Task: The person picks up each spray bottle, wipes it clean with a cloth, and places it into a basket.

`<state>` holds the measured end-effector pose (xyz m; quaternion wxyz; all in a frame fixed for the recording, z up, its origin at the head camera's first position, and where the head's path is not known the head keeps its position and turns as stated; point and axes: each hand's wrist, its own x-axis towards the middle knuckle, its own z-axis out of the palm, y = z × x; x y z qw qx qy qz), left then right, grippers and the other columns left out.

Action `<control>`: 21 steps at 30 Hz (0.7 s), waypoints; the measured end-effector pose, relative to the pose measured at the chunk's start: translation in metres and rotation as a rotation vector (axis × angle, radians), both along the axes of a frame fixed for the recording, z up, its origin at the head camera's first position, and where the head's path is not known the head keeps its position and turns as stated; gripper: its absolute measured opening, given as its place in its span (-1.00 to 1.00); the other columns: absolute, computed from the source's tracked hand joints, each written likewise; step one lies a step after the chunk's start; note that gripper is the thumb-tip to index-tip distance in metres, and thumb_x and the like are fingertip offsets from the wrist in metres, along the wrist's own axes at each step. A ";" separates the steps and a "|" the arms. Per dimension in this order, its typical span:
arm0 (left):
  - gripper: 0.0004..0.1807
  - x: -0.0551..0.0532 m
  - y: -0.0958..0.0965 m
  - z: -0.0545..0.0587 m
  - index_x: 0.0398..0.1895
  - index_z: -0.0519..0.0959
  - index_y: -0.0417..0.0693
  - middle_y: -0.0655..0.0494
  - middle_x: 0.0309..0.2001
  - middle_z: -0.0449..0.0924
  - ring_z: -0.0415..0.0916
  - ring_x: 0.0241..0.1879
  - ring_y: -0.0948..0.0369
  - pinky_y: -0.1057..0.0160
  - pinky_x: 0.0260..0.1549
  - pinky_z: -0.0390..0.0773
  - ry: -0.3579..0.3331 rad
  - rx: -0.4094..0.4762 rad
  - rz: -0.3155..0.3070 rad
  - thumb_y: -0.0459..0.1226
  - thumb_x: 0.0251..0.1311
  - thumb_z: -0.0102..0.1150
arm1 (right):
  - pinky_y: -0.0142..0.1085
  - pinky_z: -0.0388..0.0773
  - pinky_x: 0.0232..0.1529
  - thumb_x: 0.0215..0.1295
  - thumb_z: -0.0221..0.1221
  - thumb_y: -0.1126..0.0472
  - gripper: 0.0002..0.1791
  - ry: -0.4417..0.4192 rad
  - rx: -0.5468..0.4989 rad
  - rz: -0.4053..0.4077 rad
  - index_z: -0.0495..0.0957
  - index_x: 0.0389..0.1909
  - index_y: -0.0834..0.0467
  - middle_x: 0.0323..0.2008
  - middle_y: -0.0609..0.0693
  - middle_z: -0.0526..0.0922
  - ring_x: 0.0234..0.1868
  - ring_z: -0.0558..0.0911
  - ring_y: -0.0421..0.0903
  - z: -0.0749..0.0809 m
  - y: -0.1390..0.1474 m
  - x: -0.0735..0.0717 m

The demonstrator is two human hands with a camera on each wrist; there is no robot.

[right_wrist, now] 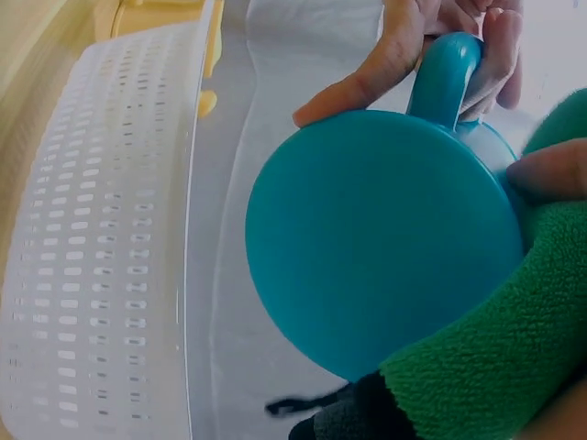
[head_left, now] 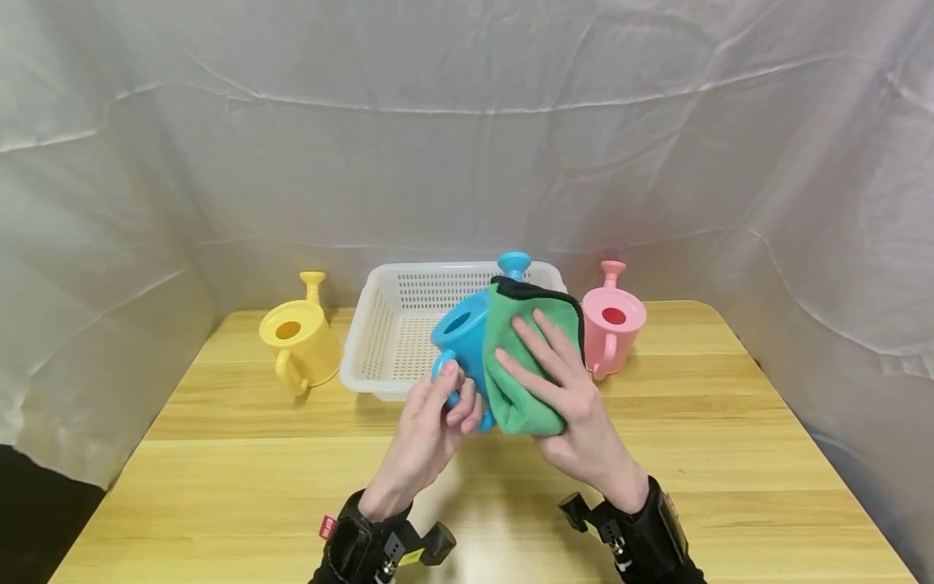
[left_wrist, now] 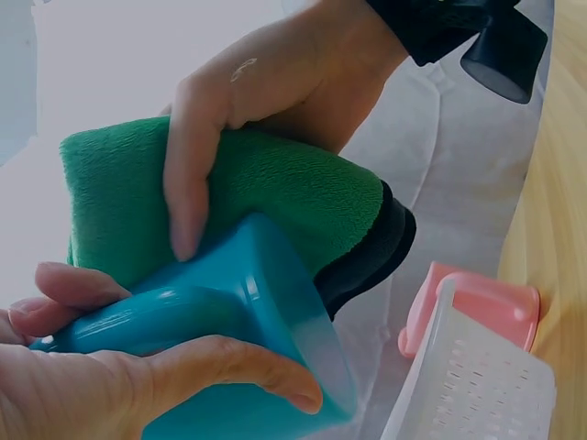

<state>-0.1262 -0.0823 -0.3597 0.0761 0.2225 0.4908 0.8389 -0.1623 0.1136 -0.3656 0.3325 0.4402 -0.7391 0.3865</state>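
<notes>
A blue watering can [head_left: 461, 331] is held up in front of the basket, tilted, its spout head toward the back. The left hand [head_left: 429, 418] grips its handle, and in the left wrist view the left thumb [left_wrist: 266, 371] lies along the can's side. A folded green cloth [head_left: 520, 389] with black edging covers the can's right side. Over the cloth, the right hand [head_left: 580, 418] spreads its fingers and holds it against the can. The can's round base [right_wrist: 376, 238] faces the right wrist camera, where the right thumb [right_wrist: 555, 172] touches near its rim.
Behind the can stands a white perforated basket [head_left: 352, 365]. A yellow watering can [head_left: 314, 349] is to its left, and a pink watering can [head_left: 616, 332] to its right. All rest on a wooden table [head_left: 241, 478], with pale fabric [head_left: 452, 178] hanging around it.
</notes>
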 end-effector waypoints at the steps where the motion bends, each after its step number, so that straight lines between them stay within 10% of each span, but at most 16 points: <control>1: -0.61 0.000 -0.001 0.000 -0.43 0.21 0.03 0.25 -0.56 0.16 0.26 -0.49 0.35 0.43 -0.38 0.28 0.000 0.009 -0.004 -0.08 0.64 -0.40 | -0.02 -0.03 0.62 -0.10 0.07 0.54 -0.20 0.014 0.007 0.014 0.56 0.28 0.03 0.48 0.07 0.36 0.58 0.17 0.16 0.000 0.001 -0.001; 14: -0.62 -0.003 -0.010 0.004 -0.41 0.22 0.04 0.22 -0.55 0.12 0.22 -0.48 0.33 0.38 -0.45 0.11 0.018 0.091 -0.023 -0.11 0.65 -0.45 | 0.00 -0.09 0.62 -0.17 -0.08 0.71 -0.36 -0.059 0.001 0.324 0.76 -0.29 0.07 0.31 -0.09 0.58 0.56 0.26 0.08 0.007 0.024 -0.007; 21: -0.62 -0.004 -0.012 0.003 -0.40 0.21 0.03 0.20 -0.54 0.11 0.20 -0.48 0.31 0.35 -0.44 0.09 0.018 0.103 -0.035 -0.12 0.65 -0.48 | 0.01 -0.05 0.61 -0.21 -0.06 0.67 -0.40 -0.016 0.013 0.298 0.74 -0.35 0.04 0.30 -0.09 0.58 0.54 0.28 0.08 0.006 0.023 -0.008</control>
